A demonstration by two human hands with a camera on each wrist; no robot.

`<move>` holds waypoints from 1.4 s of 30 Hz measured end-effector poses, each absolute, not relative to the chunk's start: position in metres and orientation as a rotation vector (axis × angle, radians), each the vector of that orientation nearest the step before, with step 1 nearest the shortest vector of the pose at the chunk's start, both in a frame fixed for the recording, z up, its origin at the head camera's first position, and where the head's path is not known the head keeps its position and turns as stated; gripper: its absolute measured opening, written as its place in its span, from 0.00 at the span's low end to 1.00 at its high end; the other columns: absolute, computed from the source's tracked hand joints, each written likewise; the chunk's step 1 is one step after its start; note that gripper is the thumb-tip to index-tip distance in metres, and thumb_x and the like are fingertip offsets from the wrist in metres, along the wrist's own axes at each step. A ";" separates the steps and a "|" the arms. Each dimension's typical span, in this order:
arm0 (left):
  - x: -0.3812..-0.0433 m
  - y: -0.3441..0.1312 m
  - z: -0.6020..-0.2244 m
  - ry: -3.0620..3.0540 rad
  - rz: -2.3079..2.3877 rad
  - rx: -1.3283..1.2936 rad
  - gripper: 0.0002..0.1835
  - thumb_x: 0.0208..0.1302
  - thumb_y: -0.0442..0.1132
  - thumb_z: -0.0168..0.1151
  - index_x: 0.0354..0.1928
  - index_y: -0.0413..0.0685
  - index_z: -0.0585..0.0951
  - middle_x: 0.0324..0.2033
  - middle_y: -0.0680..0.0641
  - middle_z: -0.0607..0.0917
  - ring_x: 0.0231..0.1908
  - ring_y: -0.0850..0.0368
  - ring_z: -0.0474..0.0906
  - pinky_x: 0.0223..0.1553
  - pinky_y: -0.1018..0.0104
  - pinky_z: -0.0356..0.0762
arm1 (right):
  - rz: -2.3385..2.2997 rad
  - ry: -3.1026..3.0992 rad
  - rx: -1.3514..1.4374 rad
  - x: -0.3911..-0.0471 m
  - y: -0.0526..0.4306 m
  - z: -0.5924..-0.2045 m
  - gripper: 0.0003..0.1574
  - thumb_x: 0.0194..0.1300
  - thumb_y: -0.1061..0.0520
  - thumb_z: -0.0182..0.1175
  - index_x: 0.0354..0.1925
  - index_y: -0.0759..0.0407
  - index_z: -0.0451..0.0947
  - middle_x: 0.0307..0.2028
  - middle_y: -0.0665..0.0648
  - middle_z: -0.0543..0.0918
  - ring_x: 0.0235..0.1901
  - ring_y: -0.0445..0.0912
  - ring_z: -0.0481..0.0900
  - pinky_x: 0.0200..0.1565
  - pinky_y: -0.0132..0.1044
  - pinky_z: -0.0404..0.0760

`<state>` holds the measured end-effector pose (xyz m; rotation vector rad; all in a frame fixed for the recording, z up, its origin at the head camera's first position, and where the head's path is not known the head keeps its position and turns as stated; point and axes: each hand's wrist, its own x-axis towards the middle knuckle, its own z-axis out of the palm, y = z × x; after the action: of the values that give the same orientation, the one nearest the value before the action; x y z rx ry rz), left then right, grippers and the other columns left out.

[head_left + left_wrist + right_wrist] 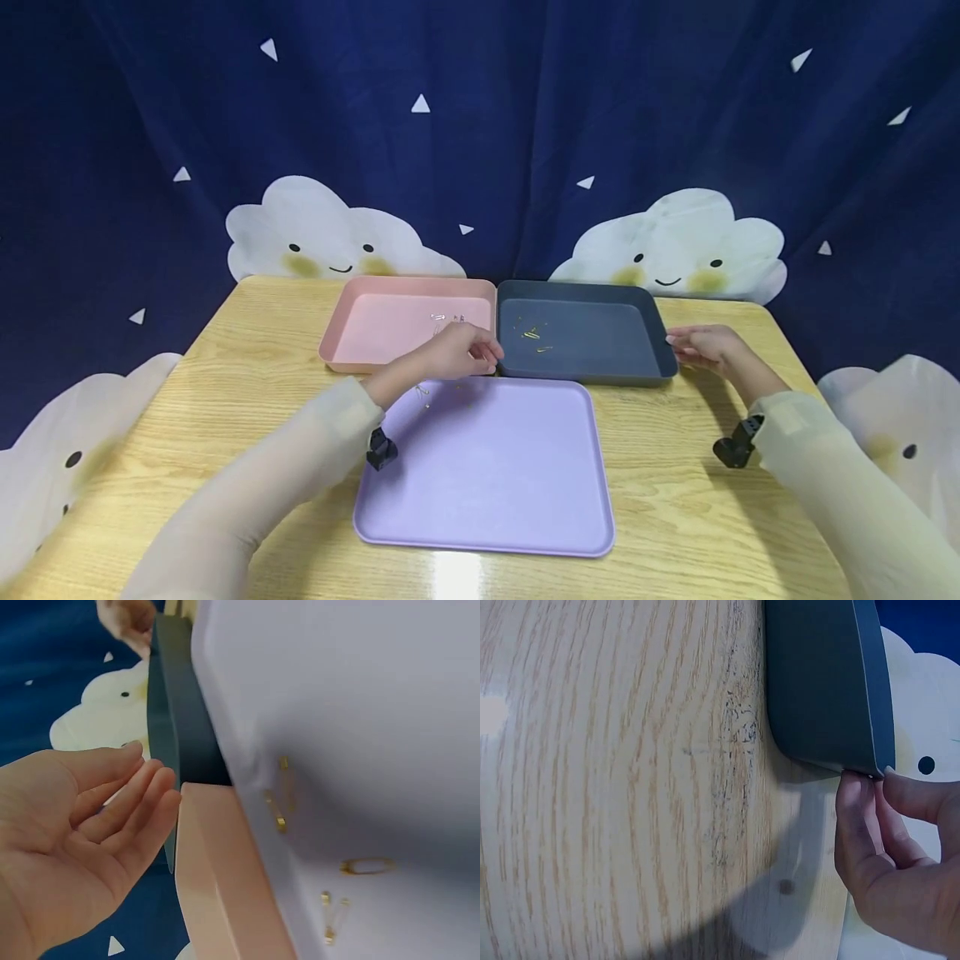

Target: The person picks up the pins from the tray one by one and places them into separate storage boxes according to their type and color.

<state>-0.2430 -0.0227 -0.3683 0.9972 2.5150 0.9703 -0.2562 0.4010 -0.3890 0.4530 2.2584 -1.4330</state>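
Observation:
My left hand (463, 352) hovers where a pink tray (382, 321) meets a dark blue-grey tray (603, 333). Its fingers are loosely bent, and in the left wrist view nothing shows between the thumb and fingertips, which overlap the dark tray's wall (161, 712). At the dark tray's right end, my right hand (705, 346) pinches the rim, thumb on top and fingers against the outside wall. Gold safety pins (532, 335) lie in the dark tray, while silver ones (438, 317) lie in the pink tray, partly hidden behind my left hand.
In front of both stands a shallow lilac tray (487, 467), with several gold safety pins (367, 866) near its far left corner. The wooden table (660, 500) extends around the trays, and a navy curtain (480, 133) with clouds hangs behind.

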 end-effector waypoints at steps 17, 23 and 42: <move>-0.200 -0.043 -0.392 2.719 0.336 1.314 0.06 0.61 0.31 0.61 0.37 0.45 0.85 0.36 0.49 0.88 0.40 0.56 0.84 0.45 0.64 0.83 | -1.413 2.278 0.451 -0.256 0.403 -0.390 0.37 0.71 0.58 0.52 0.71 0.69 0.53 0.26 0.34 0.77 0.30 0.29 0.79 0.45 0.27 0.83; -0.198 -0.045 -0.401 2.800 0.213 1.342 0.05 0.58 0.31 0.64 0.35 0.46 0.84 0.35 0.48 0.86 0.39 0.54 0.83 0.43 0.65 0.84 | -1.416 2.275 0.450 -0.256 0.403 -0.390 0.37 0.71 0.58 0.52 0.72 0.68 0.53 0.26 0.33 0.77 0.31 0.29 0.79 0.45 0.27 0.84; -0.199 -0.044 -0.410 2.691 0.186 1.304 0.07 0.58 0.33 0.61 0.24 0.48 0.75 0.23 0.52 0.76 0.26 0.60 0.71 0.29 0.72 0.73 | -1.418 2.297 0.468 -0.255 0.401 -0.391 0.37 0.71 0.56 0.53 0.71 0.69 0.54 0.25 0.33 0.77 0.30 0.29 0.79 0.45 0.26 0.83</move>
<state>-0.1993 -0.0440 -0.4095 1.3045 2.6906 0.1860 -0.2547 0.4006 -0.3908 0.4681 2.2975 -1.4184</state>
